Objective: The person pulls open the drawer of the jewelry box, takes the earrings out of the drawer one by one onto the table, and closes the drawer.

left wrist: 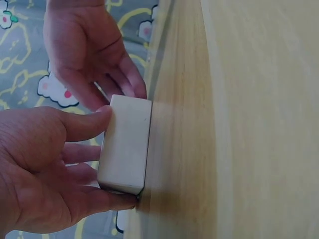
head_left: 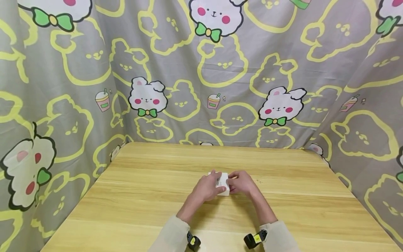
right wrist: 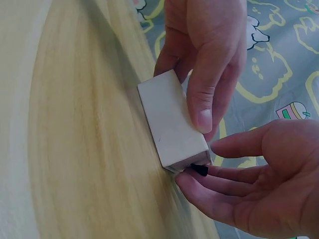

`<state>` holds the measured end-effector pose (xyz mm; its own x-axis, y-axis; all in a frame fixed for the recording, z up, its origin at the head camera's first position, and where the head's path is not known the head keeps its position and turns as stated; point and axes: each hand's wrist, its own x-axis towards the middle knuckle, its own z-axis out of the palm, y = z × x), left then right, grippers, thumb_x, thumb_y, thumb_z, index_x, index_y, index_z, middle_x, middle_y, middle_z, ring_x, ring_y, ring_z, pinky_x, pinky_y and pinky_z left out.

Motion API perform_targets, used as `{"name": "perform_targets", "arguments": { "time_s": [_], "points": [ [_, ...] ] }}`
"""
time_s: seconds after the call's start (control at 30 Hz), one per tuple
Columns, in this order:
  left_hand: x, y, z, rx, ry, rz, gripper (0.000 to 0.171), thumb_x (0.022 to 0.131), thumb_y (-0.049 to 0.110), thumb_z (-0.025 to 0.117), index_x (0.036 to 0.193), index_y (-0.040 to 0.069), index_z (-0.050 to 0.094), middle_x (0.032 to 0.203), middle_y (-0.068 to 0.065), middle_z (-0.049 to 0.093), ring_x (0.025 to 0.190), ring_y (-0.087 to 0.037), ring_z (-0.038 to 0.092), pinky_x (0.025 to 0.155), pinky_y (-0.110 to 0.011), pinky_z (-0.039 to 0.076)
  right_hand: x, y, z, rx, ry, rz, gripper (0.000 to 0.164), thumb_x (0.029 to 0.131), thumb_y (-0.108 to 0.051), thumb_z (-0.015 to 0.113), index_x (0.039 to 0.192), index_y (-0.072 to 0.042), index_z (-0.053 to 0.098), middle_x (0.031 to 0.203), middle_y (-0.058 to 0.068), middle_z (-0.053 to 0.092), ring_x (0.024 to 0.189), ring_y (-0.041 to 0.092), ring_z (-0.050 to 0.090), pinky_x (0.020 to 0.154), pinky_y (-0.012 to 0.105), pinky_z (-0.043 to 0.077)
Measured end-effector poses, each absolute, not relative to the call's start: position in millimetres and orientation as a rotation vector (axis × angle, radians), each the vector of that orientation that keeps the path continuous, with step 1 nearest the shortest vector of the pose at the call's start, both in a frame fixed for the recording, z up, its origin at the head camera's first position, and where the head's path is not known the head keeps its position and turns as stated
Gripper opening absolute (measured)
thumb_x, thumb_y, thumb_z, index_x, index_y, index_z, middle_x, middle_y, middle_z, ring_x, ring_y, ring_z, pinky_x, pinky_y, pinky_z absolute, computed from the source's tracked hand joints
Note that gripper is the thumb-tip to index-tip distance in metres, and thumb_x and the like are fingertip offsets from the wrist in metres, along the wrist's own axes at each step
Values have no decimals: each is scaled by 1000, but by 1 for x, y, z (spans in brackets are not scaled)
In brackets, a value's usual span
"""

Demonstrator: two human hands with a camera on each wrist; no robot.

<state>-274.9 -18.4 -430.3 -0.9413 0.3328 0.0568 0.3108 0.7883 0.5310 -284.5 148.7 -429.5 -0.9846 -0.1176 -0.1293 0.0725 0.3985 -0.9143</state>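
Observation:
A small white box (head_left: 224,183) with dark print on its top lies on the wooden table between both hands. My left hand (head_left: 205,188) grips it, thumb along the near side and fingers round the far side and end. At the box's right end is my right hand (head_left: 241,182), with its fingers bent loosely around that end. In the right wrist view the thumb (right wrist: 232,146) is beside a corner and a fingertip (right wrist: 185,181) touches the lower edge. A black piece (right wrist: 200,170) pokes out of this end; its kind is unclear.
The wooden table (head_left: 141,196) reaches back to a grey curtain (head_left: 233,115) printed with yellow outlines and white cartoon animals. The curtain also hangs at the left and right sides. Each wrist wears a black strap camera (head_left: 252,240).

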Motion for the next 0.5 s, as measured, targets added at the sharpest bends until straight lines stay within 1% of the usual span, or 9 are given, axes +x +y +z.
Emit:
{"name": "perform_targets", "arguments": {
  "time_s": [0.07,0.17,0.23,0.3,0.4,0.5],
  "points": [
    [-275,-18,-430,526,2933,887,61,92,31,76,144,7,56,152,-25,48,107,-37,64,79,-37,51,-285,149,-429,-44,2496,-1601,29,92,0,64,116,16,63,88,21,72,71,24,73,68,39,63],
    [-275,-18,-429,508,2918,928,61,92,29,77,143,5,56,153,-25,47,104,-33,64,80,-38,52,-284,148,-428,-38,2513,-1574,31,91,0,66,118,16,63,87,21,71,69,22,71,67,37,62],
    [-275,-18,-429,510,2911,956,60,92,27,77,143,3,56,152,-27,48,110,-35,65,85,-41,54,-283,149,-427,-39,2561,-1528,32,91,-2,66,118,14,64,89,19,71,69,21,70,65,35,61],
    [-275,-19,-427,501,2903,1001,58,94,26,75,143,2,56,152,-28,47,120,-39,63,95,-47,53,-283,150,-426,-48,2650,-1454,33,91,-6,67,119,12,65,93,19,73,71,21,70,64,34,59],
    [-278,-23,-424,465,2895,1105,55,96,26,71,142,0,56,151,-32,45,134,-47,52,108,-56,45,-282,152,-423,-40,2815,-1323,36,93,-12,65,122,8,65,100,17,75,79,23,71,67,35,57],
    [-281,-30,-420,379,2893,1210,54,99,28,67,143,1,55,153,-33,41,138,-50,45,113,-59,38,-281,153,-418,2,2936,-1242,39,97,-17,58,127,7,61,109,20,73,92,29,71,76,42,56]
  ]
}}
